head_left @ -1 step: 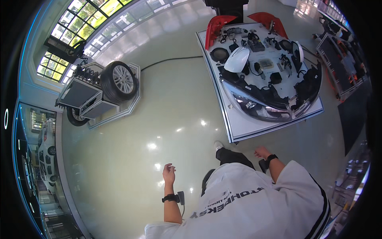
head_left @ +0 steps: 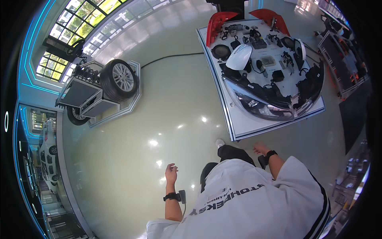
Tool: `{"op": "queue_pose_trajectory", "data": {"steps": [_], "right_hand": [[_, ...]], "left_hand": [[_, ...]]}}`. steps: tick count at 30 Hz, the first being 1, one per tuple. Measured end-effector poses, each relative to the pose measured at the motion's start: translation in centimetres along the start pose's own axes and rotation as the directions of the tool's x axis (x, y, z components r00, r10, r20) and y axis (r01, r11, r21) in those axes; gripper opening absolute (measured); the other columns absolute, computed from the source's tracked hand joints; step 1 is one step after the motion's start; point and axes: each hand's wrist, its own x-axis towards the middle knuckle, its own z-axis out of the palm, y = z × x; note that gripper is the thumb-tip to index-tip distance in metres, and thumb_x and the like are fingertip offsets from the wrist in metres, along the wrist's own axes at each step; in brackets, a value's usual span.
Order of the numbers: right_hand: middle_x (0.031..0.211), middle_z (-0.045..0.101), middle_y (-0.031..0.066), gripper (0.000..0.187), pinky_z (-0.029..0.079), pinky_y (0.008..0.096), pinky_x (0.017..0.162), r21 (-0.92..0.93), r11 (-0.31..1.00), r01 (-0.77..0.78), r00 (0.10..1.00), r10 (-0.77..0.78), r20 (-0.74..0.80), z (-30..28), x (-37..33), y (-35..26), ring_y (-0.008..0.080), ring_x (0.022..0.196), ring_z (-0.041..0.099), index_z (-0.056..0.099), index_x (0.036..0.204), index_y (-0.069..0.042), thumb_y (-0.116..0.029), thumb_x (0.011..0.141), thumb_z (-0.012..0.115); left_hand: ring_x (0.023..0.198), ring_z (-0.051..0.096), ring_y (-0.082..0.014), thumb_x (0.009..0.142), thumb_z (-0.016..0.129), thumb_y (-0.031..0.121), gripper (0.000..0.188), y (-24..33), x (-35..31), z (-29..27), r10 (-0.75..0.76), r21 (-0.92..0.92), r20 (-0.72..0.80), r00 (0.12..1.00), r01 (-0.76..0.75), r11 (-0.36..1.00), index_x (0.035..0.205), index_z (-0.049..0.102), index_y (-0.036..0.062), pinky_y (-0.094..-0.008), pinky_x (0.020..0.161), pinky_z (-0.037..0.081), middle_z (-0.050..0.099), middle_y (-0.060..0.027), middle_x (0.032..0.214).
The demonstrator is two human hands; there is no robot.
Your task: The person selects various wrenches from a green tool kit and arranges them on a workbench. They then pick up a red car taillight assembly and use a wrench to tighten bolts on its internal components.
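Observation:
My left hand (head_left: 171,173) hangs over the pale floor with its fingers loosely bent and apart, and nothing is in it. Beyond the near edge of the white display table (head_left: 254,129), my right hand (head_left: 261,149) hangs low, its fingers apart and no object in it. Neither hand touches anything. Nearest to the right hand on that table lie the headlights (head_left: 262,107), joined to black plastic parts. A white mirror cover (head_left: 239,57) sits behind them, next to a round black speaker (head_left: 220,52). Two red tail lights (head_left: 215,27) stand at the far edge.
To the left stands a metal-framed stand (head_left: 91,98) with a car wheel (head_left: 120,78). A black cable (head_left: 171,57) runs along the floor from it to the table. A wheeled rack (head_left: 341,63) is at far right. A glass partition (head_left: 43,159) lines the left side.
The view has shifted very slightly, and blue light strips on the left wall show more plainly. Both hands stay empty, in nearly the same places.

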Motion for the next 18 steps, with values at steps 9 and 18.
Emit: {"op": "queue_pose_trajectory", "data": {"steps": [9,18], "right_hand": [[0.085,0.065,0.0077,0.025,0.046,0.0263,0.052,0.099,0.935,0.342,0.940,-0.339,-0.041,4.2,6.2,-31.1,0.0152,0.067,0.063,0.059,0.103,-0.001,-0.017,0.086,0.054],[0.086,0.064,0.0103,0.020,0.050,0.0280,0.065,0.018,0.937,0.348,0.886,-0.322,-0.333,3.3,6.2,-45.2,0.0154,0.070,0.062,0.059,0.102,0.003,-0.011,0.088,0.054]], "left_hand": [[0.089,0.064,-0.0290,0.089,0.048,0.021,0.035,-20.3,3.4,-5.6,-0.876,0.196,0.289,0.385,0.872,0.448,0.118,0.052,0.0018,-0.0464,0.078,0.048,0.063,-0.0166,0.106],[0.074,0.066,-0.0277,0.090,0.046,0.020,0.031,-0.4,41.2,-10.4,-0.658,0.168,0.339,0.672,0.645,0.745,0.118,0.051,0.0059,-0.0394,0.068,0.047,0.065,-0.0148,0.101]]}}
